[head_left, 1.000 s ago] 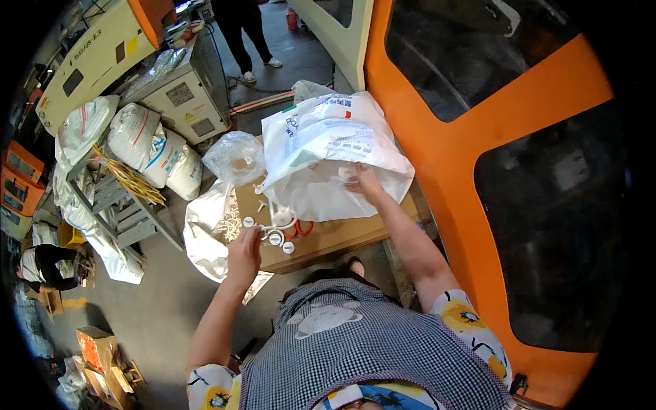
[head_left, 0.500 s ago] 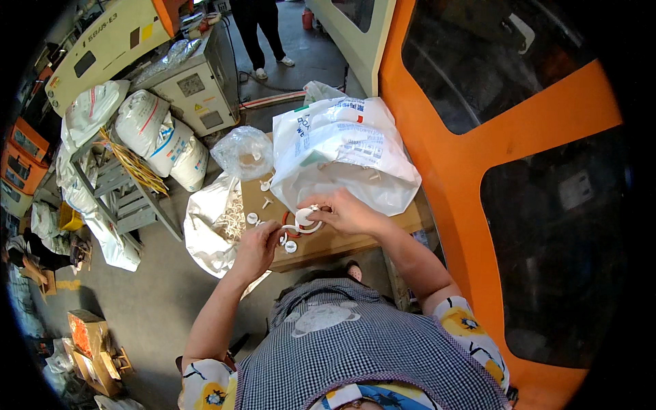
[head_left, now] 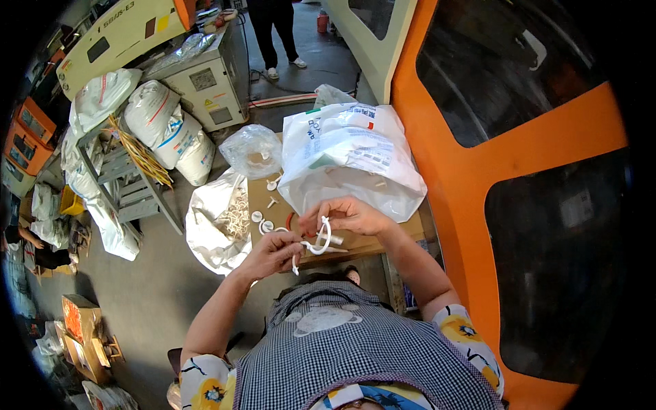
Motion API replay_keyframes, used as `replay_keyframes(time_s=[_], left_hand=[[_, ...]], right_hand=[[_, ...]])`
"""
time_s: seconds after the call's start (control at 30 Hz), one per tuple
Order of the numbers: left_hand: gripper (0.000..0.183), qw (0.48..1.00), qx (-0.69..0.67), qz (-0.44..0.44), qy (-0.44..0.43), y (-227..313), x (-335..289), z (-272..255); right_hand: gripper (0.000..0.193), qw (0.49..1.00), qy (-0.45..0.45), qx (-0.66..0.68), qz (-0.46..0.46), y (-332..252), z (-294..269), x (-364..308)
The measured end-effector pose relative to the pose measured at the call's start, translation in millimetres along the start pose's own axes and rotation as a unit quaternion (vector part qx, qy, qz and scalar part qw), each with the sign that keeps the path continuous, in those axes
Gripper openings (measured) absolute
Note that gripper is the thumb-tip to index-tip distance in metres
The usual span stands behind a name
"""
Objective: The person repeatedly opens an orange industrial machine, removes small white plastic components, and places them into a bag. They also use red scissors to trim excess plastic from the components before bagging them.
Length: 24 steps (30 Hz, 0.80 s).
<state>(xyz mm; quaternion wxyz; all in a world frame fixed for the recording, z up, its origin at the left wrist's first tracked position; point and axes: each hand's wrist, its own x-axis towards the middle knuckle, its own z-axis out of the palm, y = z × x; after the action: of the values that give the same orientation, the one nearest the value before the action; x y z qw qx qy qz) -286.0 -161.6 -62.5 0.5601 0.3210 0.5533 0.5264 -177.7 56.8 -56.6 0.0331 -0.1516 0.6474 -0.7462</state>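
A thin white curved plastic part [head_left: 326, 243], open like a letter C, spans the gap between my hands above the brown tabletop. My left hand [head_left: 272, 254] pinches its lower left end, and a short white piece [head_left: 295, 265] hangs below those fingertips. My right hand [head_left: 352, 216] is closed at the upper end of the curve, its thumb and fingers together. Beneath the hands, a bit of a red ring [head_left: 290, 220] and small white discs [head_left: 267, 225] lie on the brown table [head_left: 260, 195]. My fingers partly hide the pieces below.
An open white sack [head_left: 205, 222] full of small white parts stands left of the table. A large white plastic bag [head_left: 355, 147] and a clear bag [head_left: 253, 147] lie at the back. An orange machine [head_left: 451, 164] rises close on my right. Someone stands beyond the table.
My hands have come slightly nearer my body, and the curved part has turned more upright between them. My left hand now covers a disc that lay beside it. The whole view has shifted slightly.
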Motion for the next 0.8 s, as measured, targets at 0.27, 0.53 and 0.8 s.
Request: replay_keyframes(time_s=[0.27,0.53,0.8], left_hand=[[0.018,0.783,0.586,0.177,0.113,-9,-22,-23],[0.030,0.521,0.803,0.288,0.037,-39,-50,0],[0.010,0.905,0.379,0.027,0.192,-58,-60,-12]], right_hand=[[0.010,0.953,0.027,-0.234,0.191,-3,27,2],[0.013,0.893,0.115,0.235,0.366,98,9,-16],[0.026,0.903,0.189,0.253,0.291,73,49,-9]])
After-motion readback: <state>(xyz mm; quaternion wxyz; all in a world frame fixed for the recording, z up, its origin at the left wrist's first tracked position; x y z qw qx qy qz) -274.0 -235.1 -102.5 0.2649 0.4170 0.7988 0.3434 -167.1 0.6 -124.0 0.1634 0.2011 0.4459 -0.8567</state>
